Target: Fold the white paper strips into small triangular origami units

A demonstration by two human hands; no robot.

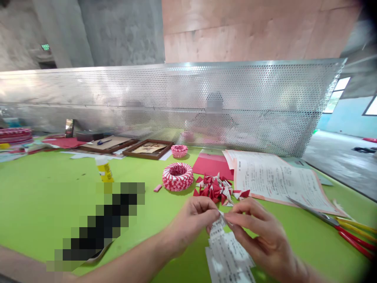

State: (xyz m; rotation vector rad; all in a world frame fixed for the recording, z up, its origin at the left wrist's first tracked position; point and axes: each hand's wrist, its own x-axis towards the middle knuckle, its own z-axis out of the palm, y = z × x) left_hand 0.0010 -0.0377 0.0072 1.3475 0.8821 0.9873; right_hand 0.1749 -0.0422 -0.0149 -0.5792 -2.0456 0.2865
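Between my two hands is a small printed paper strip (218,228), pinched near its top end. My left hand (194,220) is closed on it with thumb and forefinger. From the other side, my right hand (259,232) pinches the same end. Under them, several more printed paper strips (225,257) lie in a loose stack on the green table. Just beyond my fingertips is a pile of folded red and white paper pieces (215,188). A round bowl of interlocked red and white folded paper (177,177) stands behind and left of it.
A yellow glue bottle (104,169) and a pink eraser (158,188) are to the left. Scissors (332,221) with red and yellow handles lie right, by printed sheets (271,177). Wooden frames (149,149) and a smaller paper bowl (179,151) stand before a perforated metal screen (188,106).
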